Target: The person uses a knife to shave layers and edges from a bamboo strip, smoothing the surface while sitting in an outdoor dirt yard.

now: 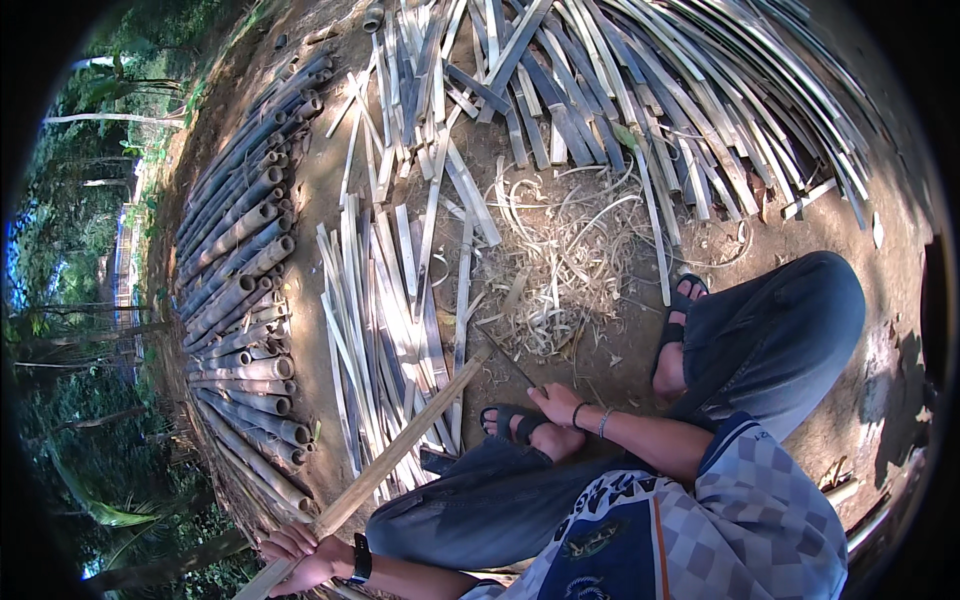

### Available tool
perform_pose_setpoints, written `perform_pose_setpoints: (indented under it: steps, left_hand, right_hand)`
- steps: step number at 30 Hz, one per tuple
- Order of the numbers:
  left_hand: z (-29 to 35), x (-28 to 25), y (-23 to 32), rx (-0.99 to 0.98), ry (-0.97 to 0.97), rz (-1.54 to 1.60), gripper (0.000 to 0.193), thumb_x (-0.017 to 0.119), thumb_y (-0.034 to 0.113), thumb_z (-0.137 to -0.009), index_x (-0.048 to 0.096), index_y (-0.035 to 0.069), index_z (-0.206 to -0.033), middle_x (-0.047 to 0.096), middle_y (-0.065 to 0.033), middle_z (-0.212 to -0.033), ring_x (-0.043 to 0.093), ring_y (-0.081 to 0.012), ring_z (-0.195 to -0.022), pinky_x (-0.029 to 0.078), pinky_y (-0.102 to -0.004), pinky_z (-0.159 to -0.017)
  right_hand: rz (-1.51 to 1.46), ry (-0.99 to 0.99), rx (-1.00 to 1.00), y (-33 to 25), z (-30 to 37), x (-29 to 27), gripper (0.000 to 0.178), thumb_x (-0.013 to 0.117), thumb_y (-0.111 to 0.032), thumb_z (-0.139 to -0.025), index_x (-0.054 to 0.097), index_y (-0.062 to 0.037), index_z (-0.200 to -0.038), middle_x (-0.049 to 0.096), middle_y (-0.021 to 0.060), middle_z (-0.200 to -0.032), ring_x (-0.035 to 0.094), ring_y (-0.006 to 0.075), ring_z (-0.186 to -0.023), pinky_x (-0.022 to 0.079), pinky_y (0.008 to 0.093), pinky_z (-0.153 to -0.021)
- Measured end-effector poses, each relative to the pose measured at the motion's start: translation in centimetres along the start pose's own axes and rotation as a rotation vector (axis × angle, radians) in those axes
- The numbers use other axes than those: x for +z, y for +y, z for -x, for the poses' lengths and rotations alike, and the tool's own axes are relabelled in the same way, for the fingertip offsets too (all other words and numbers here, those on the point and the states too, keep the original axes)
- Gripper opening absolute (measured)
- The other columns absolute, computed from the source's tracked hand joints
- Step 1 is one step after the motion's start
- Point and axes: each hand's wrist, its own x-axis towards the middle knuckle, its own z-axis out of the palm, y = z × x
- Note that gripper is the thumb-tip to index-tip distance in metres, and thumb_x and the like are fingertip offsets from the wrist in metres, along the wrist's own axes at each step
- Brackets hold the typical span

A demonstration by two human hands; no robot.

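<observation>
My left hand [298,557], with a dark watch on its wrist, is wrapped round the lower part of a long split-bamboo strip [400,447]. The strip slants up and right across my left knee, toward the space before my feet. My right hand [557,404], wearing bracelets, grips a knife at its handle end. The narrow dark knife blade [512,361] points up and left, close to the strip's far end. Whether blade and strip touch, I cannot tell. Curled pale shavings [560,265] lie heaped on the ground beyond the knife.
Split bamboo strips [375,330] lie in a pile left of the shavings. A larger spread of strips [660,90] fans across the far side. Round bamboo poles [240,290] are stacked at the left, near trees. My sandalled feet [677,335] flank the work area.
</observation>
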Motion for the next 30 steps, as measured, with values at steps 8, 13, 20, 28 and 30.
perform_pose_setpoints:
  steps: [8, 13, 20, 28, 30]
  left_hand:
    - [0.4, -2.7, 0.4, -0.020, -0.163, 0.161, 0.070, 0.030, 0.078, -0.082, 0.031, 0.011, -0.064, 0.032, -0.0015, -0.054, 0.029, -0.0103, -0.039, 0.026, -0.0205, -0.036]
    - [2.7, -1.2, 1.5, 0.004, -0.136, 0.095, 0.070, 0.037, 0.079, -0.079, 0.030, 0.011, -0.062, 0.033, -0.0009, -0.052, 0.031, -0.0096, -0.039, 0.026, -0.0198, -0.035]
    - [5.4, -2.1, 2.9, -0.011, 0.419, 0.070, 0.088, 0.028, 0.083, -0.076, 0.058, 0.000, -0.079, 0.058, -0.0114, -0.062, 0.049, -0.0256, -0.043, 0.047, -0.0365, -0.041]
    - [4.4, -2.2, 2.0, -0.064, -0.285, 0.251, 0.069, 0.053, 0.076, -0.073, 0.028, 0.014, -0.059, 0.030, 0.0026, -0.045, 0.032, -0.0068, -0.035, 0.026, -0.0177, -0.033]
    - [4.3, -2.0, 2.2, -0.072, -0.319, 0.274, 0.069, 0.053, 0.076, -0.073, 0.028, 0.014, -0.058, 0.030, 0.0024, -0.044, 0.032, -0.0070, -0.034, 0.026, -0.0174, -0.033]
  right_hand:
    - [0.039, 0.175, -0.322, 1.9, -1.7, 1.6, 0.055, 0.045, -0.048, -0.093, 0.061, 0.0041, -0.082, 0.062, 0.0247, -0.074, 0.062, 0.0398, -0.074, 0.046, 0.0462, -0.067]
    - [0.045, 0.057, -0.265, 2.3, -1.3, 1.6, 0.061, 0.044, -0.051, -0.091, 0.064, 0.0058, -0.084, 0.063, 0.0281, -0.082, 0.063, 0.0411, -0.085, 0.048, 0.0466, -0.075]
    - [0.139, 0.053, -0.195, 1.4, -1.1, -0.9, 0.059, 0.044, -0.053, -0.091, 0.064, 0.0023, -0.089, 0.064, 0.0271, -0.085, 0.062, 0.0419, -0.086, 0.048, 0.0465, -0.077]
    - [0.195, 0.021, -0.296, 1.2, -0.8, -1.7, 0.059, 0.044, -0.052, -0.091, 0.062, 0.0032, -0.090, 0.063, 0.0272, -0.086, 0.061, 0.0431, -0.085, 0.047, 0.0474, -0.076]
    - [0.173, 0.001, -0.349, 0.6, 0.2, -1.0, 0.058, 0.044, -0.052, -0.091, 0.062, 0.0031, -0.089, 0.063, 0.0276, -0.085, 0.060, 0.0434, -0.085, 0.047, 0.0476, -0.076]
